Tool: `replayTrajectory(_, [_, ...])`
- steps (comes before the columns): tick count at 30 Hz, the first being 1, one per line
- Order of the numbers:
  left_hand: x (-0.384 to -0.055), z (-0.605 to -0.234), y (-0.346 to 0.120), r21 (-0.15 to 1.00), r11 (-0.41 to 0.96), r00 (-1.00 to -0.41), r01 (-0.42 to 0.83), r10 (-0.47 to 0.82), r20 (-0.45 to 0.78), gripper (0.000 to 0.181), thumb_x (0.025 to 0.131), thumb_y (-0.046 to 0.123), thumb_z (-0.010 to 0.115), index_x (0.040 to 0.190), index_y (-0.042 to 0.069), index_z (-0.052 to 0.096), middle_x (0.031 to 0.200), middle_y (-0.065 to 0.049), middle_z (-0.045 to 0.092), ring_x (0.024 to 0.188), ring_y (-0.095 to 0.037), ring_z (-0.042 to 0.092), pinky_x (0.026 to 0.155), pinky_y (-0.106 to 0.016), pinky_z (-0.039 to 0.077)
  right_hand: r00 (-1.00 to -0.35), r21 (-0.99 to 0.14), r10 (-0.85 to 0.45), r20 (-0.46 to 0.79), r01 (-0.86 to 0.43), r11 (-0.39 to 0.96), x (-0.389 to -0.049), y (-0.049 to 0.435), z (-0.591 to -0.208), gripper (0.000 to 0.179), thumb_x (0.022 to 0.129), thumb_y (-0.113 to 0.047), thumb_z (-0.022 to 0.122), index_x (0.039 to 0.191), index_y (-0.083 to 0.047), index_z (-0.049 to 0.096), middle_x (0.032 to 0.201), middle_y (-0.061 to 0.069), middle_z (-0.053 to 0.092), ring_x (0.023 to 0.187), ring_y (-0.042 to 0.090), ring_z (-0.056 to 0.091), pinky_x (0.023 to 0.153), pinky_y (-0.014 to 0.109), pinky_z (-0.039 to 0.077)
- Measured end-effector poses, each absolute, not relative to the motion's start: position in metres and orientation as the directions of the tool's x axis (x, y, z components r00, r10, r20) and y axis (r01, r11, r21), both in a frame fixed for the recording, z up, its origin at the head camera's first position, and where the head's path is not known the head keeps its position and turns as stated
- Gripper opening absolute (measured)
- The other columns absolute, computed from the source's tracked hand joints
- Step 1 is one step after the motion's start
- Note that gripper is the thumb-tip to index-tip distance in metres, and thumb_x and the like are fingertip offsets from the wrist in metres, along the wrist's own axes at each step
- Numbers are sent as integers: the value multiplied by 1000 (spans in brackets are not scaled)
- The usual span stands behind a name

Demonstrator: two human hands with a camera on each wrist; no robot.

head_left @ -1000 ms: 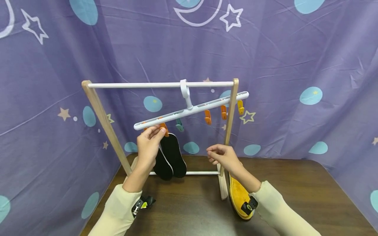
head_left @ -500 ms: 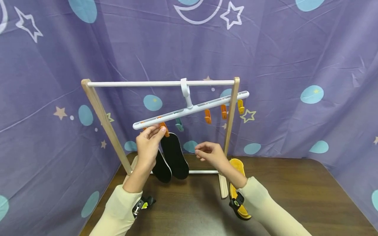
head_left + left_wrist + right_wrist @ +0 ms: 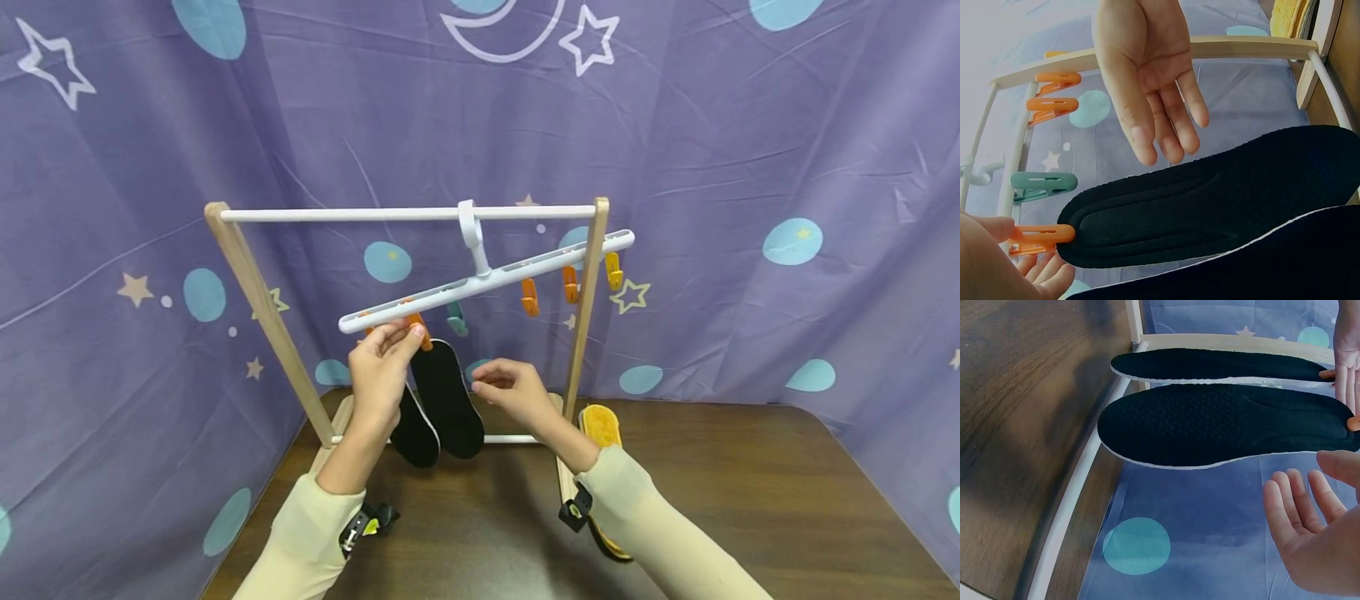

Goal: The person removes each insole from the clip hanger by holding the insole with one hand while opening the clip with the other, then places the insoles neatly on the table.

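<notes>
My left hand (image 3: 377, 367) pinches an orange clip (image 3: 1044, 234) near the left end of a white hanger (image 3: 480, 283). That clip grips the top of a black insole (image 3: 447, 400), which hangs down. Beside it to the left hangs a second black insole (image 3: 414, 433), held by another orange clip (image 3: 1327, 374) and partly hidden by my left hand. My right hand (image 3: 510, 387) is just right of the nearer insole, fingers loosely bent, holding nothing. In the right wrist view a small gap shows between its fingers and the insole.
The hanger hangs tilted, left end low, from the white top bar (image 3: 337, 215) of a wooden rack (image 3: 262, 308). A green clip (image 3: 456, 318) and several orange and yellow clips hang along it. A yellow insole-shaped piece (image 3: 602, 423) lies on the brown table (image 3: 750, 483), partly behind my right arm.
My right hand has moved left from the rack's right post to beside the insole. The nearer insole has swung slightly right. My left hand keeps its pinch on the orange clip.
</notes>
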State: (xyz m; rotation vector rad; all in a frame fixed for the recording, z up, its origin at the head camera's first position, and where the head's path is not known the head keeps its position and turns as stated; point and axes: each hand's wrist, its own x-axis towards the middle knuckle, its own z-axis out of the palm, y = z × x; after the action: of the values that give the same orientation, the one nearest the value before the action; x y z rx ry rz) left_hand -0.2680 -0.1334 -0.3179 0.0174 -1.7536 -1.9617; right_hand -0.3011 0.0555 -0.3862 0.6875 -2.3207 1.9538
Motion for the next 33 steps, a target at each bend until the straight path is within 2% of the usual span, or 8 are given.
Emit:
replayTrajectory(4, [-268,-317,-133,934,-56,-877,352,-370,308,29,93,2,72,118,-11,65,109,-15,72,89,-2,69,86,-15,57,-891,-916,-320,322,-379,133,-303,51,-386,20,89,0,74,107,10,71,101,27,74,82,12,69,73,17,55])
replayTrajectory(8, [-267,-317,-133,931,-69,-875,358,-373,309,29,93,2,72,118,-11,65,102,-7,72,88,-2,69,86,-15,56,-886,-910,-327,328,-389,141,-305,47,-387,20,89,-1,75,107,7,72,103,25,75,91,26,72,78,18,55])
replayTrajectory(11, [-267,-317,-133,925,-82,-870,371,-378,315,29,92,1,72,117,-12,65,97,-1,71,87,-2,69,85,-15,57,-883,-910,-330,334,-393,131,-307,44,-390,20,88,-2,76,106,7,72,103,25,75,92,29,72,79,20,56])
replayTrajectory(23, [-267,-319,-132,918,-105,-871,382,-375,319,33,92,8,75,117,-12,65,94,0,72,87,-2,68,83,-14,56,-905,-943,-331,269,-318,103,-306,38,-393,19,89,-1,75,105,8,71,99,25,74,77,7,66,73,18,56])
replayTrajectory(25, [-266,-320,-133,921,-108,-873,375,-374,312,33,93,7,74,118,-12,65,96,-1,72,88,-2,68,83,-14,56,-908,-947,-329,259,-305,97,-305,36,-393,18,89,0,75,104,9,70,97,26,73,74,5,64,74,22,59])
replayTrajectory(30, [-265,-318,-133,922,-124,-881,367,-365,302,31,95,2,68,121,-14,62,103,-6,72,91,-2,68,85,-13,56,-916,-964,-331,226,-259,58,-302,35,-393,18,89,2,73,104,12,69,93,24,73,73,7,65,78,43,64])
replayTrajectory(33, [-264,-317,-134,922,-134,-884,363,-364,295,32,96,0,66,124,-15,61,106,-7,71,92,-1,68,86,-13,56,-920,-969,-334,208,-241,61,-300,36,-392,17,89,1,73,103,10,70,92,20,74,74,8,66,76,41,65])
